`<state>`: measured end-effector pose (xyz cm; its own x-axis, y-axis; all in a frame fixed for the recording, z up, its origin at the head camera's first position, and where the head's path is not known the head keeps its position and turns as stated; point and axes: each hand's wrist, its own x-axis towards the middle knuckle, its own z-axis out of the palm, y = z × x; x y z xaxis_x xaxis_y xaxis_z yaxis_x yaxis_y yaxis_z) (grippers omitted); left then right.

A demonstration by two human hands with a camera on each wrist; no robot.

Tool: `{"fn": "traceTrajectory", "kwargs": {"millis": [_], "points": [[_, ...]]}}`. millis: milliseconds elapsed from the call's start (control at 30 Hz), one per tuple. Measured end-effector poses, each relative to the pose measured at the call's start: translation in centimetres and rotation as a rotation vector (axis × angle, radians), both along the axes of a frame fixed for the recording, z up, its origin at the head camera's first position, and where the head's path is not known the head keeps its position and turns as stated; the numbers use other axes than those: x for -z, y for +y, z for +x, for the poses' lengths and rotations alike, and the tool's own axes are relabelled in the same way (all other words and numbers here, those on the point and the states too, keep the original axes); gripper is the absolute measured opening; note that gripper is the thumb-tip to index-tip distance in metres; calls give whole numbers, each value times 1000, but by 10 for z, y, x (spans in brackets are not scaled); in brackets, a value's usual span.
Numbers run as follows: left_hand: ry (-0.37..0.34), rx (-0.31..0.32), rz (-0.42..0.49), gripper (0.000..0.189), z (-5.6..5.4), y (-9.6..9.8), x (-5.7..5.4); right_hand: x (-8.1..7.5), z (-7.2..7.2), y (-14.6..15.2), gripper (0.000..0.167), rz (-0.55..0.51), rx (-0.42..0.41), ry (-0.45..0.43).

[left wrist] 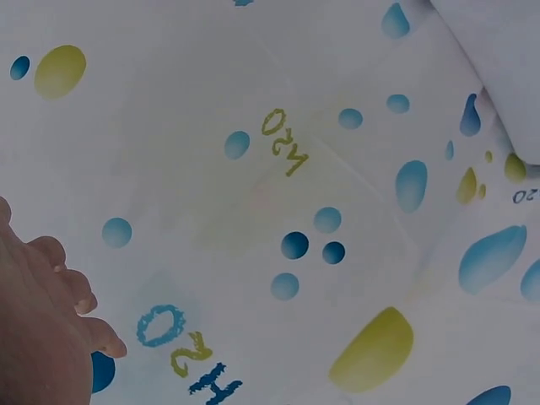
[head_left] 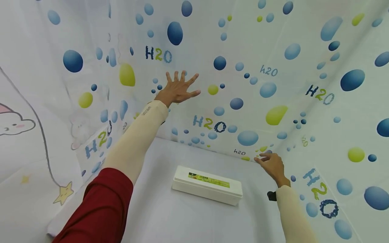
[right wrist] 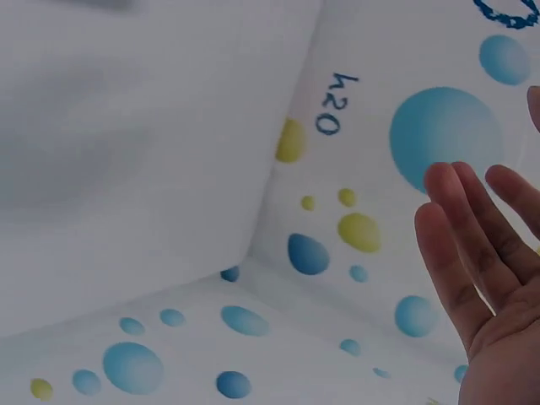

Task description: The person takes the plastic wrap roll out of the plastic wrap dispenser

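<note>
My left hand point(head_left: 177, 89) is raised in front of the patterned curtain point(head_left: 194, 44), fingers spread wide and holding nothing. In the left wrist view that hand point(left wrist: 46, 312) shows only partly, at the lower left edge. Lower down, my right hand point(head_left: 273, 166) hovers at the right, beyond the right end of a white box point(head_left: 206, 187). Its fingers are loosely bent with nothing between them. The right wrist view shows the right hand's palm point(right wrist: 510, 337) and relaxed fingers. The long, closed box has a yellow-green label point(head_left: 209, 180) on its lid, and neither hand touches it.
The white table point(head_left: 170, 219) carries the box near its middle. Curtain printed with blue and green bubbles and "H2O" lettering encloses the back and right sides. On the left hangs white cloth with a cloud drawing point(head_left: 15, 119) and a star point(head_left: 64, 193).
</note>
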<state>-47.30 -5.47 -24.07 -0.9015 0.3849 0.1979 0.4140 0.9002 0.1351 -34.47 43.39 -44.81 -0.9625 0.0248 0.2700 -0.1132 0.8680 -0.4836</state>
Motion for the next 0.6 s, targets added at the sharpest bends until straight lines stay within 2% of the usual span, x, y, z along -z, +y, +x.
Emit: {"fn": "traceTrajectory", "kwargs": {"millis": [200, 433, 533, 600], "points": [[-3, 1, -3, 85, 3, -1, 5, 35, 19, 1, 54, -175, -17, -132], [-3, 18, 16, 85, 9, -4, 9, 59, 41, 1, 73, -422, -62, -352], [-8, 22, 12, 85, 8, -6, 11, 71, 54, 1, 77, -505, -94, -398], [-9, 31, 18, 85, 9, -7, 11, 80, 61, 0, 79, -520, -109, -416]]}}
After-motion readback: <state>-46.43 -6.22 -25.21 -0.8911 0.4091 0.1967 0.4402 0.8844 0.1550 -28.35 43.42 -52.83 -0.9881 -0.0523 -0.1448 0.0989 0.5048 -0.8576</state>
